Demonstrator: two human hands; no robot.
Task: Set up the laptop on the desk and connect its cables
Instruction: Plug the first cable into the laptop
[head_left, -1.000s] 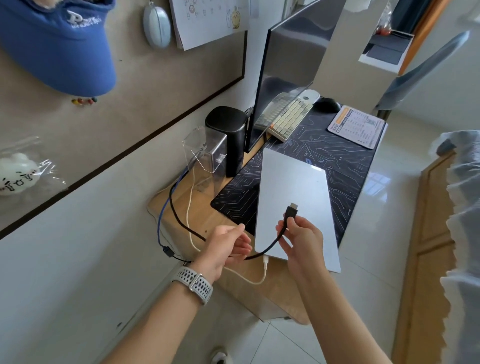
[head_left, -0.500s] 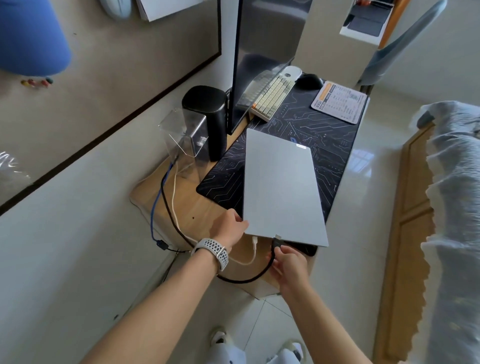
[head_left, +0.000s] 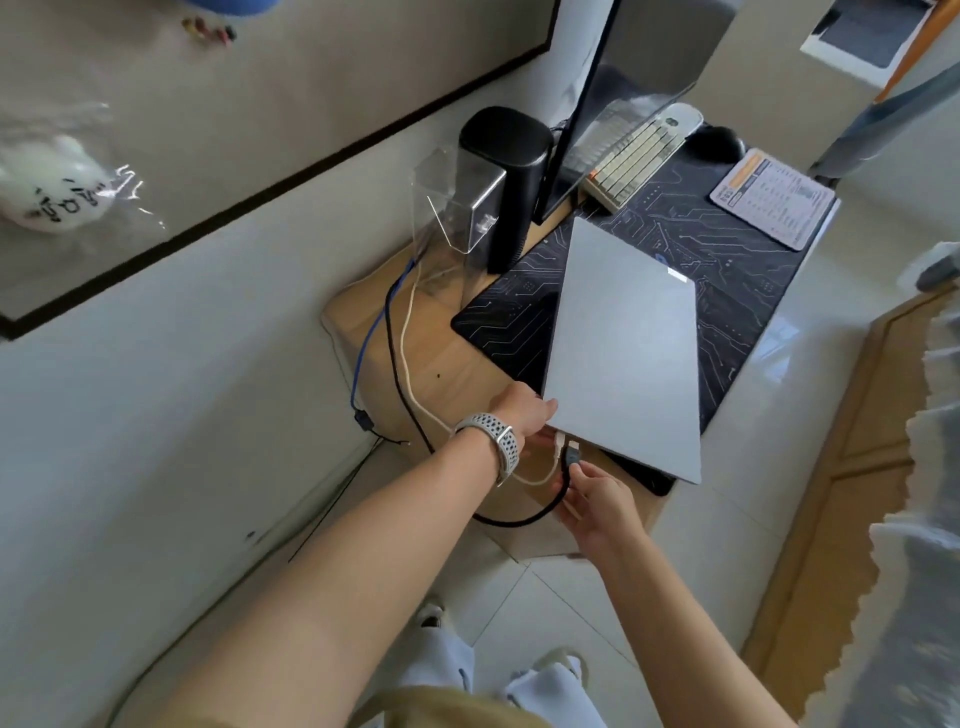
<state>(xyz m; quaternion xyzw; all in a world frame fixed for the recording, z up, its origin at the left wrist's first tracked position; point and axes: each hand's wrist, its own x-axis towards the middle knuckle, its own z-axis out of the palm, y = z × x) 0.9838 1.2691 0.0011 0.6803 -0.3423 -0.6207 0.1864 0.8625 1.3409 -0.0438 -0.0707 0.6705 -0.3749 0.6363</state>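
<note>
Black cable plug (head_left: 572, 457) pinched by right hand (head_left: 597, 499) at laptop (head_left: 626, 348) edge; left hand (head_left: 522, 413) grips its corner.

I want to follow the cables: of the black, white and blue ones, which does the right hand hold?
The black cable. The right hand pinches its plug at the laptop edge; the white cable and blue cable are not held.

No legible text anywhere. Printed card (head_left: 772, 196) at far end of the counter (head_left: 447, 358) has an orange header and rows of print, too small to read. Bagged white plush (head_left: 52, 187) on wall board carries black marks, blurred.
</note>
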